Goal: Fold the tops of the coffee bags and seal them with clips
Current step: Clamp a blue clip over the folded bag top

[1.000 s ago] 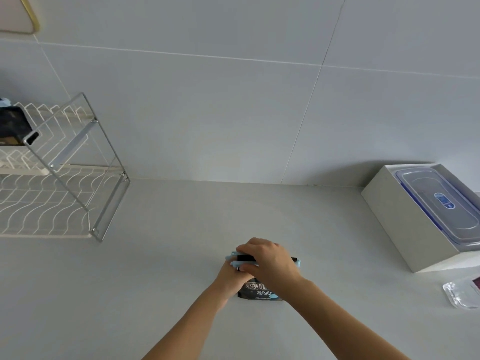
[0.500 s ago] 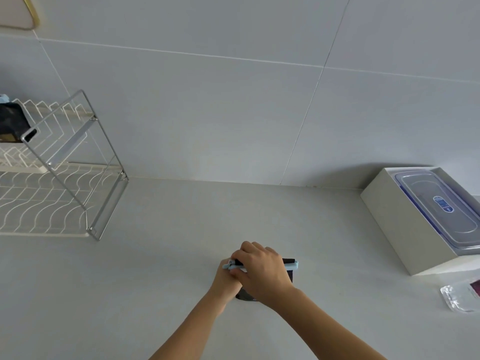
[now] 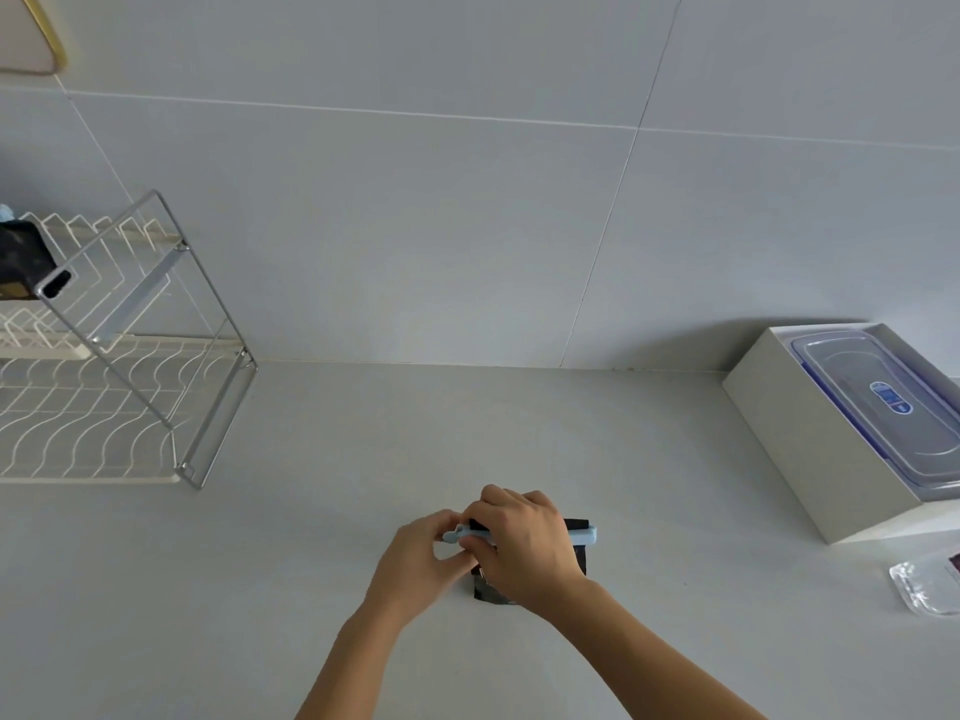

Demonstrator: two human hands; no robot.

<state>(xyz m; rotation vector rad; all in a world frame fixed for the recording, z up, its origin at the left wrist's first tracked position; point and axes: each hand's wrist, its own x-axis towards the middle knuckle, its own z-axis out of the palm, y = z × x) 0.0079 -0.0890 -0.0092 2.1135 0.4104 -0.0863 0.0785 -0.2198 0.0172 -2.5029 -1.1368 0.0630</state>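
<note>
Your left hand (image 3: 421, 561) has slid out to pinch the blue clip's (image 3: 584, 536) end, while your right hand (image 3: 524, 548) presses it onto the black coffee bag (image 3: 577, 556) — low in the middle. It looks nearly shut. The rack (image 3: 130, 356) at left and box (image 3: 810, 439) at right are well apart — nothing blocks you.

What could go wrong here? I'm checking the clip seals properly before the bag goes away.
The right hand covers the fold, so the light blue clip may sit skewed on the black coffee bag. The left hand pinches only the clip's end; it might not snap shut, and pressing could tip the bag.
</note>
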